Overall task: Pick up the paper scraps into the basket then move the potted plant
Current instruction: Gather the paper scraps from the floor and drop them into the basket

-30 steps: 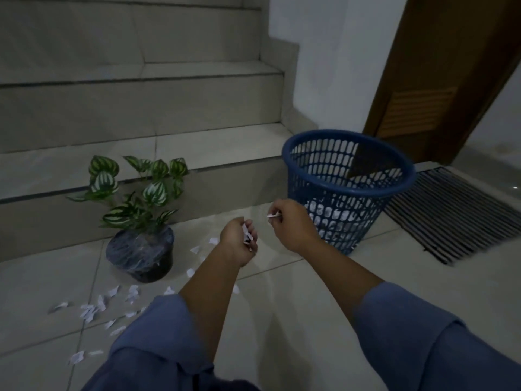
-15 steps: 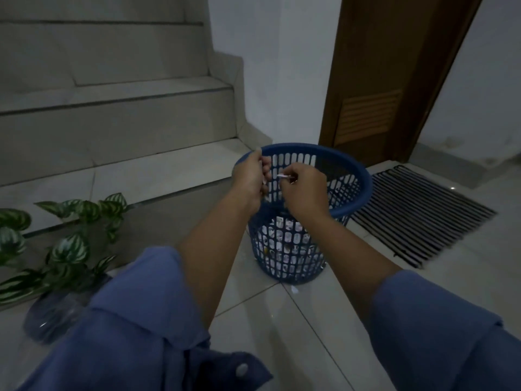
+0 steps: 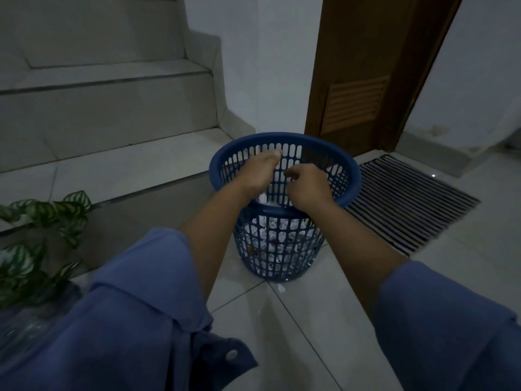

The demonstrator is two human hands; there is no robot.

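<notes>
Head view: both hands hovering over blue basket on floor near stair corner. Left hand fingers spreading, right hand curling; pinch unclear. Paper scraps lying inside. Advice: release low, well inside rim.

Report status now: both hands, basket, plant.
Left hand and right hand over blue basket, grip unclear. Paper scraps inside. Potted plant unmoved, nothing in the way.
</notes>
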